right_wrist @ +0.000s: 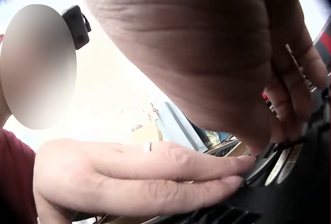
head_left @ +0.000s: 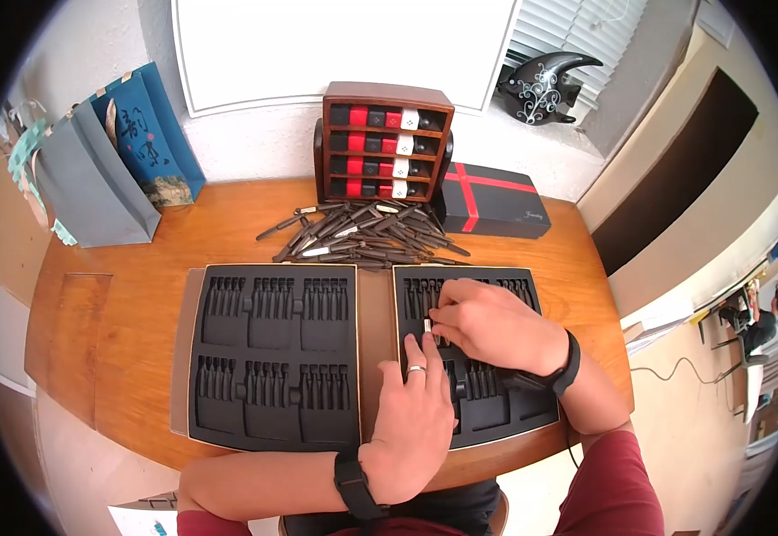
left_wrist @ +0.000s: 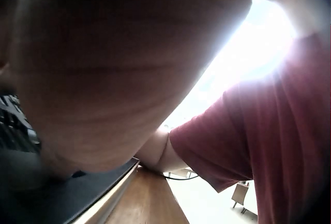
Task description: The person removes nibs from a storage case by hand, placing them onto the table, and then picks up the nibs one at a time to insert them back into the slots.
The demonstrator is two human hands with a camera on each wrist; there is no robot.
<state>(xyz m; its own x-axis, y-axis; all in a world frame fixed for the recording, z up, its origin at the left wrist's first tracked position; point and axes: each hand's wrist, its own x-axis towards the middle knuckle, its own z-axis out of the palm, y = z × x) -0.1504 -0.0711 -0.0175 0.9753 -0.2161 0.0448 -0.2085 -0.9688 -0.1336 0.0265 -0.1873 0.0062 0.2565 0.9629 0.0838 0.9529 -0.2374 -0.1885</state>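
Observation:
Two black moulded trays lie side by side on the table, a left tray [head_left: 273, 335] and a right tray [head_left: 487, 413], both with rows of slender dark sticks in slots. My right hand [head_left: 500, 326] bends over the upper part of the right tray. Its curled fingertips pinch a slender piece with a pale end [head_left: 427, 326], mostly hidden beneath them. Close below, my left hand [head_left: 416, 415], with a ring, reaches straight fingers [right_wrist: 207, 169] to the tray, tips right beside the pale piece. In the left wrist view, my palm hides the fingertips.
Behind the trays lies a pile of dark sticks [head_left: 366, 234], some pale. Further back stand a wooden rack [head_left: 387, 87] with red, black and white items and a black box [head_left: 496, 210] with red ribbon. Gray [head_left: 94, 183] and blue [head_left: 143, 134] paper bags stand at the left.

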